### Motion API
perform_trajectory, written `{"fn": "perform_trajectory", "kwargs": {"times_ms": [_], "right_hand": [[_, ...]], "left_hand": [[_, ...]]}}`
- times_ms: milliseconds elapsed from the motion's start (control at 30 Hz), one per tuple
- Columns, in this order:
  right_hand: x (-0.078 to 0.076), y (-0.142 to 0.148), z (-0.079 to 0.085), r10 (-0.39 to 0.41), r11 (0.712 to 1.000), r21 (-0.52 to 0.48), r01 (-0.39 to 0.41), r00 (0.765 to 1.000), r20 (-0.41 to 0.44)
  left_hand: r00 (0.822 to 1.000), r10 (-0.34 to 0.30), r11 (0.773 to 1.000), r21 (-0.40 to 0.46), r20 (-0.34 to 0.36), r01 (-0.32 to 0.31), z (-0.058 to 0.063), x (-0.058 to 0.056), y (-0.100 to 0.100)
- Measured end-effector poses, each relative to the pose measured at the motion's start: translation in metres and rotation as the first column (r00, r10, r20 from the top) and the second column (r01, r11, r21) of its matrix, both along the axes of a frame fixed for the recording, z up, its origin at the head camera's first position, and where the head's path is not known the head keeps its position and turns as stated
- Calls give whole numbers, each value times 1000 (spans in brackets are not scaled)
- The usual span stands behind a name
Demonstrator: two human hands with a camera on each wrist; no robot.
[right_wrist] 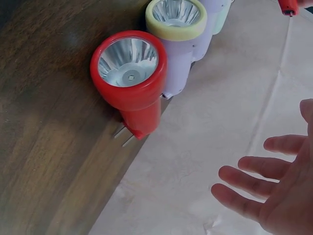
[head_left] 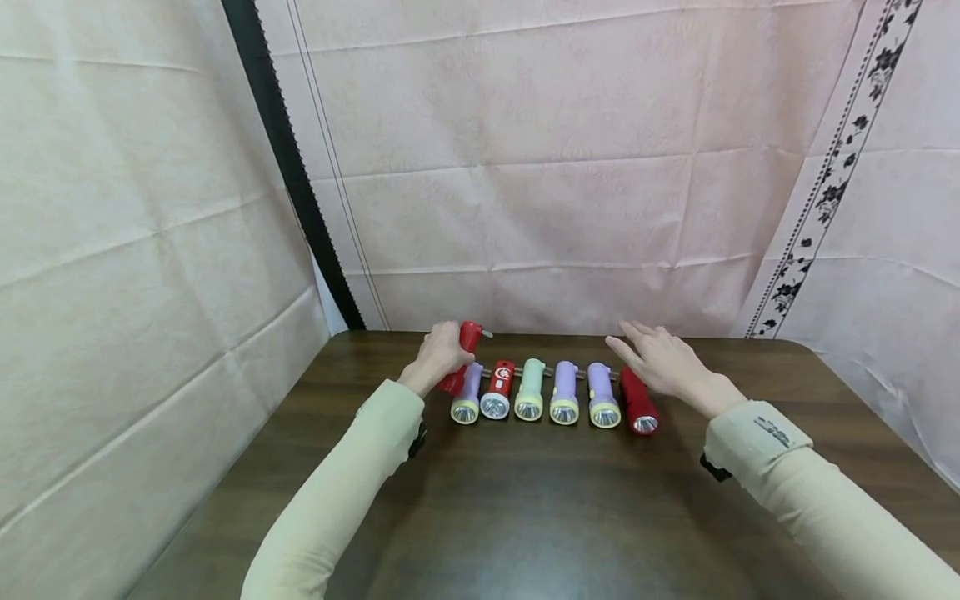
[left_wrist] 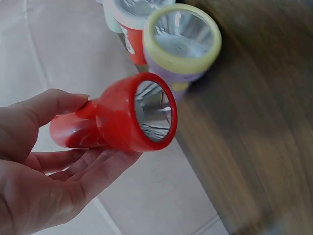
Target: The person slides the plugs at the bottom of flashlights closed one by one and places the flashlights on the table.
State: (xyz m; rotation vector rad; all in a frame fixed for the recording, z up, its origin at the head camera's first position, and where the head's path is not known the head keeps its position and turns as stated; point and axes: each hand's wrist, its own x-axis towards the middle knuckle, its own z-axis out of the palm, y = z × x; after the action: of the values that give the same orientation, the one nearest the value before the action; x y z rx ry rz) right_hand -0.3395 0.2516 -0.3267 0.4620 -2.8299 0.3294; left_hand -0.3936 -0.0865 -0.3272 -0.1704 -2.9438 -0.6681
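Note:
My left hand [head_left: 441, 354] grips a red flashlight [left_wrist: 110, 115] around its handle at the left end of a row. In the left wrist view the thumb lies on one side and the fingers on the other, with the lens turned outward. Beside it lies a purple flashlight [head_left: 469, 390] with a yellow rim. My right hand [head_left: 667, 362], fingers spread and holding nothing, hovers by the right end of the row. Closest to it is another red flashlight [head_left: 638, 402], whose two metal prongs [right_wrist: 125, 136] stick out in the right wrist view.
Between the row's ends lie a red flashlight with a white rim [head_left: 498, 387], a mint green one [head_left: 531, 387] and two more purple ones, lenses facing me. The brown wooden table [head_left: 540, 508] ends at a pale cloth [head_left: 570, 208] behind, with another cloth [head_left: 135, 250] at left.

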Motion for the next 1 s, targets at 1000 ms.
{"fn": "perform_trajectory", "kwargs": {"times_ms": [1000], "right_hand": [[35, -52, 16, 246, 968, -31, -249, 966, -72]], "left_hand": [[953, -280, 960, -43, -113, 277, 13, 39, 53]]}}
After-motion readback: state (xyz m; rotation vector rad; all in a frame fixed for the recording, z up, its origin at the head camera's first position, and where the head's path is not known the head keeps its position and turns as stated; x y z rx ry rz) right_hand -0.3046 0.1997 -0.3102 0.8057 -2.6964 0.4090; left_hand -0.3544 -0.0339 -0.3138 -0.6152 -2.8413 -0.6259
